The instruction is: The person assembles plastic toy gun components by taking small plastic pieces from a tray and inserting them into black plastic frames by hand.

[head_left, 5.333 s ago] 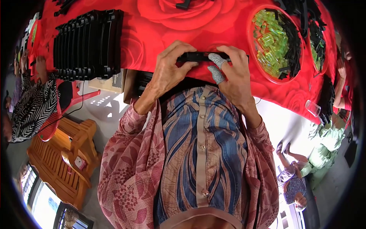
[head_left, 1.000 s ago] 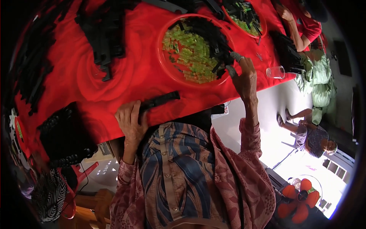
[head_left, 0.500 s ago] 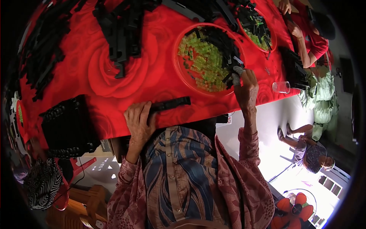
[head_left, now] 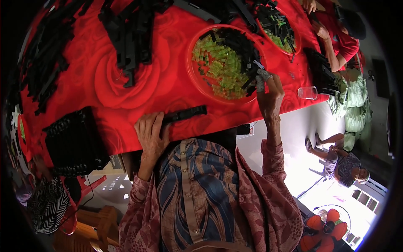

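Note:
My left hand point(head_left: 151, 132) lies at the near table edge, its fingers closed around one end of a long black plastic part point(head_left: 187, 114). The rest of that part points right above the red cloth. Over the right side of a round red basin point(head_left: 194, 86) is my right hand point(head_left: 270, 93). Grey covers sit on its thumb and forefinger, which are pinched together among small black pieces point(head_left: 247, 48). A small pale-faced piece point(head_left: 258, 64) shows by the fingertips; whether they hold it is unclear. Translucent yellow-green pieces point(head_left: 222, 69) fill the basin's left part.
A stack of black parts point(head_left: 75, 140) stands left, with piles of black strips point(head_left: 130, 46) beyond. Right are a second basin point(head_left: 297, 31), a clear cup point(head_left: 307, 93) and a co-worker's arm point(head_left: 333, 54). Another person sits farther off, above a red-bladed fan point(head_left: 327, 227).
The whole view has shifted slightly. My right hand has moved a little toward the right within the basin's edge, still pinched. My left hand keeps its hold on the long black plastic part.

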Motion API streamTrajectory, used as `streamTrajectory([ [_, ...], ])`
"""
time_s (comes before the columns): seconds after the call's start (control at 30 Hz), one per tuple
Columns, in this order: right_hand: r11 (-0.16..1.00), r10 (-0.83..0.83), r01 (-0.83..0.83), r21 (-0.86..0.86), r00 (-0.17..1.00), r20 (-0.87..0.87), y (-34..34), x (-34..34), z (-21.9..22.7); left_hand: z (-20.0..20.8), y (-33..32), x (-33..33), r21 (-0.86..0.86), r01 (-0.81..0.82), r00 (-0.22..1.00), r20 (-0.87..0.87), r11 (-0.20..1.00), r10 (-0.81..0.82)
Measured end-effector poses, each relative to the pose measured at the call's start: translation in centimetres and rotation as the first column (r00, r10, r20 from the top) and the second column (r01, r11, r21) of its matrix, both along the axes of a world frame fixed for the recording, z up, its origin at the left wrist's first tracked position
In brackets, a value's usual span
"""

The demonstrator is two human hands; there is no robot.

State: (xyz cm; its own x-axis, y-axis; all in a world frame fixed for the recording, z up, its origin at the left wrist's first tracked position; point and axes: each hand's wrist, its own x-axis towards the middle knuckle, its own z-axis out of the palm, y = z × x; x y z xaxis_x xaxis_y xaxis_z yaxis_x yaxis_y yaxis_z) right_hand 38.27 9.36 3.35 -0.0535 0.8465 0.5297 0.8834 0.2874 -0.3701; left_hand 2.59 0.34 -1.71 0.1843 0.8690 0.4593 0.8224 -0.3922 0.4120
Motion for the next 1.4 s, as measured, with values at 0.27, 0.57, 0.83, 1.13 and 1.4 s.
streamTrajectory([
  [0.27,0.983,0.034,-0.117,-0.14,0.869,-0.494,5.5,1.7,1.1,1.3,-0.1,0.2,-0.042,0.019,0.997,-0.08,0.999,-0.022],
  [0.57,0.924,0.234,-0.359,-0.132,0.804,-0.547,12.1,1.3,-1.6,3.3,0.1,0.2,-0.065,-0.012,0.992,-0.13,0.998,0.004],
  [0.83,0.933,0.324,-0.352,-0.07,0.91,-0.259,14.3,0.4,-2.0,7.2,4.5,4.3,-0.339,0.109,0.872,0.484,0.934,0.074],
  [1.13,0.893,0.445,-0.438,-0.108,0.894,0.053,15.2,1.0,-3.7,4.8,9.2,7.5,-0.633,0.26,0.79,0.574,0.729,0.217],
  [1.4,0.906,0.421,-0.419,-0.063,0.907,0.023,14.9,0.7,-4.5,4.5,9.3,8.4,-0.612,0.303,0.75,0.626,0.731,0.213],
])
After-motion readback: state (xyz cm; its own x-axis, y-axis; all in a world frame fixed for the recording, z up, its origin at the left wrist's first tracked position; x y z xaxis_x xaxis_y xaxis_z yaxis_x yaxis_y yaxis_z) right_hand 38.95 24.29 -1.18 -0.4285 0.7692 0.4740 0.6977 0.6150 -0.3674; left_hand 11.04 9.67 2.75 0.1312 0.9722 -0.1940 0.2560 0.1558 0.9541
